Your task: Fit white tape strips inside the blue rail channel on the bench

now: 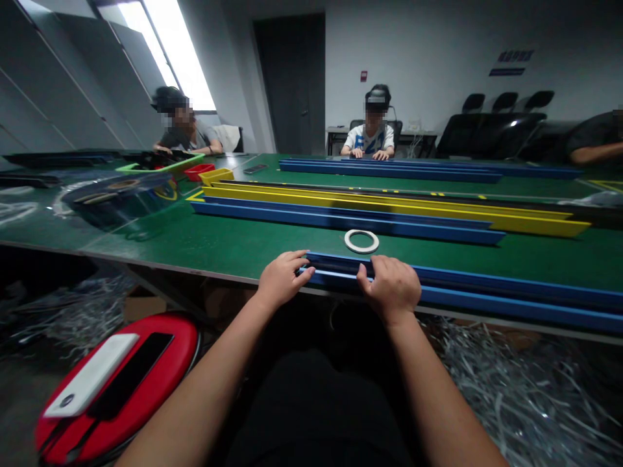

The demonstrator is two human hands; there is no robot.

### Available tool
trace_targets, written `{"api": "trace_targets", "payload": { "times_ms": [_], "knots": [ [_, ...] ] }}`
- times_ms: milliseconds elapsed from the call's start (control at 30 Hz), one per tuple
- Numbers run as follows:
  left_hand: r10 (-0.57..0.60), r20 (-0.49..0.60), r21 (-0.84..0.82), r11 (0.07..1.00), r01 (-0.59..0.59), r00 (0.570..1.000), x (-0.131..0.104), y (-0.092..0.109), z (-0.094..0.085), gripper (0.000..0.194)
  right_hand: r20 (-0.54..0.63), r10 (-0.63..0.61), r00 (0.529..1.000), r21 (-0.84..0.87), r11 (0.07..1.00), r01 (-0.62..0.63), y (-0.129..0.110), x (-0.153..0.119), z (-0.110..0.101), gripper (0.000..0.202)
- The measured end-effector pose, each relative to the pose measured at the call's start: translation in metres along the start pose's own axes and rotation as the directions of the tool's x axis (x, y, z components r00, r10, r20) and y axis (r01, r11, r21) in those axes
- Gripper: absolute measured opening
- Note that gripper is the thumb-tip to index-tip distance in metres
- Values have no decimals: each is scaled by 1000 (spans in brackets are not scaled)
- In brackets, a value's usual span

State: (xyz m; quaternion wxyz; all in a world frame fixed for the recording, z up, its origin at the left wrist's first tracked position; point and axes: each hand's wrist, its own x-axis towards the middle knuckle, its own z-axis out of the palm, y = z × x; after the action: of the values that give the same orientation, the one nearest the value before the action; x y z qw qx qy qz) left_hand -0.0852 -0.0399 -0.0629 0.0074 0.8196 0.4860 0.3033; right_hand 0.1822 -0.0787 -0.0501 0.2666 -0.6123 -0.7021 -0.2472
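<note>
A long blue channel [511, 292] with a dark strip inside lies along the near edge of the green table, running off to the right. My left hand [280, 279] is closed on its left end, thumb on the near side and fingers on the far side. A short way to the right, my right hand [393, 288] grips the same channel, with the thumb near the dark strip and the fingers bent over the far wall. Just beyond the channel, a white ring-shaped roll of tape [361, 241] lies flat on the table.
Beyond the roll are another blue channel [302, 213] and yellow channels [389, 202]. A clear plastic-wrapped bundle [126, 198] and a green-rimmed tray [192, 163] are at left. Several people sit around the table. A red stool [180, 337] holds two flat devices. Shredded strips [525, 376] cover the floor.
</note>
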Motion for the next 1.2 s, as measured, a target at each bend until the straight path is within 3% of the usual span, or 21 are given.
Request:
{"api": "trace_targets", "payload": {
  "times_ms": [500, 767, 1200],
  "knots": [
    [88, 27, 82, 993, -90, 996, 1, -2, 0, 38, -14, 2, 1000, -3, 1000, -2, -2, 3, -3, 36],
    [70, 30, 86, 994, -73, 997, -3, -1, 1, 42, 3, 5, 1000, -16, 1000, -5, -2, 2, -3, 36],
    [9, -70, 76, 997, -3, 998, -8, -1, 6, 39, -9, 7, 1000, -3, 1000, -7, -3, 2, -4, 34]
  ]
}}
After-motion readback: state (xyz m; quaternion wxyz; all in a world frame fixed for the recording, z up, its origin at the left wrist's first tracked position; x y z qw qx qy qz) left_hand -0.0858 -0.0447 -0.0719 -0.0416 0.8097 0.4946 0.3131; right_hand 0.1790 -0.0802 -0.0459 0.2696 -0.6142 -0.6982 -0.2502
